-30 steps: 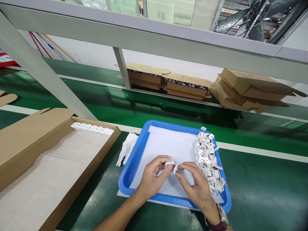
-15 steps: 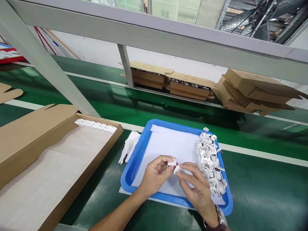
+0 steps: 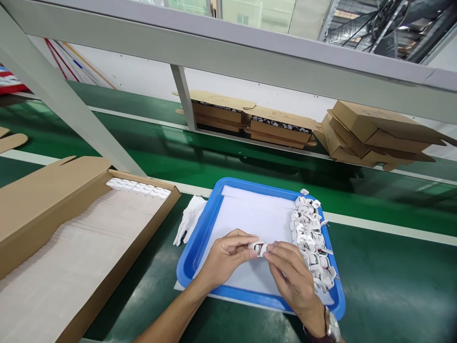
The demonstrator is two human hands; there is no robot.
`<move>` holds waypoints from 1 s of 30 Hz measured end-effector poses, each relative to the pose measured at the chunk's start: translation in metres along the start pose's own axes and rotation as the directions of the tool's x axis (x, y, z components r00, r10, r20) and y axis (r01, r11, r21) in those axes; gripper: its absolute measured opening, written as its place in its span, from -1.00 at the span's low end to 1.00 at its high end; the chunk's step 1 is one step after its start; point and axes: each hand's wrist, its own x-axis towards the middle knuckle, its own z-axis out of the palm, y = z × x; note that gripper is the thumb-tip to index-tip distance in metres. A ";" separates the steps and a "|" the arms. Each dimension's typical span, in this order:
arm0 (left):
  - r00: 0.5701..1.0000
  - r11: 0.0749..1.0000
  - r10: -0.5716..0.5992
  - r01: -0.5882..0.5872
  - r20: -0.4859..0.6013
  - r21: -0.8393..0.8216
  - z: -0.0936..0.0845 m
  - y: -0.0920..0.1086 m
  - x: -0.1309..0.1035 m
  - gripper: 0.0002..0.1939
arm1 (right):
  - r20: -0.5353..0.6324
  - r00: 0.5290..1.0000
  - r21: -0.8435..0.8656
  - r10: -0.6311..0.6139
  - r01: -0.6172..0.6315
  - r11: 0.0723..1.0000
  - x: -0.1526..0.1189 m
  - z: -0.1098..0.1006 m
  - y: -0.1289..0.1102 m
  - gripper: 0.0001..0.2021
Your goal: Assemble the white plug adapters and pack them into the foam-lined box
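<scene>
Over the blue tray [image 3: 186,264], my left hand [image 3: 224,257] pinches a small white charger housing [image 3: 255,247] between thumb and fingers. My right hand [image 3: 294,276] grips a white plug cover [image 3: 263,249] by its edge. Both pieces are held end to end; fingers hide part of them, and I cannot tell whether they touch. Dark and reddish bits show at the housing's opening. Along the tray's right side, beside my right hand, lie several white charger parts [image 3: 309,221], some with metal pins and thin wires. White paper [image 3: 257,209] lines the tray.
A white glove [image 3: 191,216] lies left of the tray. Farther left is an open cardboard box [image 3: 124,257] with a row of white pieces [image 3: 138,187] at its far end. Cardboard boxes [image 3: 280,132] stand behind the grey frame [image 3: 185,97], with stacked cartons [image 3: 378,128] at right.
My hands have brought the housing and the plug cover closer together, and the cover has turned in my right fingers. The view has shifted slightly.
</scene>
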 end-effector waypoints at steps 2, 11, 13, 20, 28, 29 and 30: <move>1.000 1.000 0.009 -0.010 -0.018 -0.003 0.001 -0.004 0.000 -0.68 | 0.015 1.000 0.011 -0.020 0.020 1.000 0.000 0.001 -0.001 -0.38; 0.994 0.996 0.092 -0.093 0.063 0.015 0.003 -0.009 -0.003 -0.72 | 0.010 1.000 0.079 0.019 -0.020 0.997 0.001 0.003 -0.004 -0.43; 0.991 0.995 0.095 -0.098 0.091 0.025 0.004 -0.008 -0.003 -0.72 | 0.009 0.998 0.118 0.064 -0.065 0.991 0.002 0.003 -0.005 -0.46; 0.989 0.989 0.143 -0.141 0.046 -0.053 0.013 -0.010 -0.008 -0.81 | 0.148 0.874 0.424 0.463 -0.479 0.768 0.002 0.001 -0.006 -0.62; 0.984 0.987 0.139 -0.129 0.113 -0.095 0.012 -0.009 -0.010 -0.79 | 0.393 0.694 0.542 0.604 -0.705 0.457 0.001 -0.003 -0.001 -0.65; 0.984 0.988 0.135 -0.125 0.114 -0.094 0.013 -0.009 -0.010 -0.79 | 0.383 0.698 0.541 0.605 -0.700 0.466 0.002 -0.002 -0.002 -0.66; 0.984 0.988 0.134 -0.123 0.117 -0.091 0.013 -0.009 -0.010 -0.79 | 0.366 0.707 0.540 0.605 -0.691 0.480 0.002 -0.002 -0.002 -0.68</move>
